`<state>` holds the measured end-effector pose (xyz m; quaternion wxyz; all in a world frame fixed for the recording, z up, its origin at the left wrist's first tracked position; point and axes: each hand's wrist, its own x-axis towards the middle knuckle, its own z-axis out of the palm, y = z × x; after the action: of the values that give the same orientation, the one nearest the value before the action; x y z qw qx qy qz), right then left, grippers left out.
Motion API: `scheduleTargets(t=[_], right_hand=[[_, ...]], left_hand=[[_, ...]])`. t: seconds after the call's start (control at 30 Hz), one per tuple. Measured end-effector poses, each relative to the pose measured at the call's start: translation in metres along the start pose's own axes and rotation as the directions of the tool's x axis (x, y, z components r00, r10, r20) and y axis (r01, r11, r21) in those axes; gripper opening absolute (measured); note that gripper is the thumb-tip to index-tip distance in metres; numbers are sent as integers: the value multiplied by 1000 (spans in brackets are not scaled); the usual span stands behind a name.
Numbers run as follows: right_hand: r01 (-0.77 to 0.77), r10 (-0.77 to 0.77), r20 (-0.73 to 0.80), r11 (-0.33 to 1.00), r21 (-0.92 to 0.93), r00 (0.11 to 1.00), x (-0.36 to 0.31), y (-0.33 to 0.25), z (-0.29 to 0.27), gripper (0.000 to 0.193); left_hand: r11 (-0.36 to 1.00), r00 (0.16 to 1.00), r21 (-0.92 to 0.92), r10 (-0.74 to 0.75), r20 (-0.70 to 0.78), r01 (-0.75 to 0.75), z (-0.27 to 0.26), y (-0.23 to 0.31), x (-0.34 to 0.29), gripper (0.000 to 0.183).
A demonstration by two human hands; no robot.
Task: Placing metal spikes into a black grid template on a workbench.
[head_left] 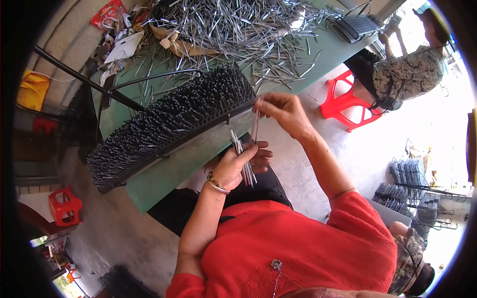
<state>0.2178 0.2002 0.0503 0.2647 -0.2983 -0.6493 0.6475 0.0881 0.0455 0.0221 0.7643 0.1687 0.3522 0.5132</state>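
Note:
My left hand (232, 168) is closed around a bundle of thin grey metallic strips (248, 175), which stick out above and below the fingers. My right hand (282, 113) pinches a slim strip (256, 127) that hangs down toward the left hand. The right fingertips are at the right end of a long, curved black brush-like piece (169, 126). Dense rows of dark bristle-like strips with lighter tips stand up from its black bar. Whether the fingertips touch the bar, I cannot tell.
A large heap of loose metallic strips (233, 35) covers the far side of the green table (164, 186). Black metal rods (117, 95) cross its left side. At right, a person (405, 77) sits by a red stool (343, 104); wire racks (410, 174) stand farther down.

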Motion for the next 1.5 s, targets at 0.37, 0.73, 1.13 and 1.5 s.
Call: scheduleTargets(t=[0.37, 0.73, 1.13, 1.5], right_hand=[[411, -588, -257, 758, -506, 767, 42, 11, -1, 17], [481, -695, 99, 380, -790, 712, 39, 23, 0, 22], [-174, 96, 214, 908, 381, 972, -12, -10, 19, 26], [129, -146, -334, 989, -73, 931, 52, -24, -19, 35]], left_hand=[[1000, 985, 23, -17, -170, 21, -5, -10, -14, 31], [999, 980, 25, 31, -196, -27, -9, -4, -28, 29], [997, 986, 65, 40, -161, -30, -4, 26, -16, 22], [944, 958, 167, -283, -38, 285, -13, 92, 30, 30]])
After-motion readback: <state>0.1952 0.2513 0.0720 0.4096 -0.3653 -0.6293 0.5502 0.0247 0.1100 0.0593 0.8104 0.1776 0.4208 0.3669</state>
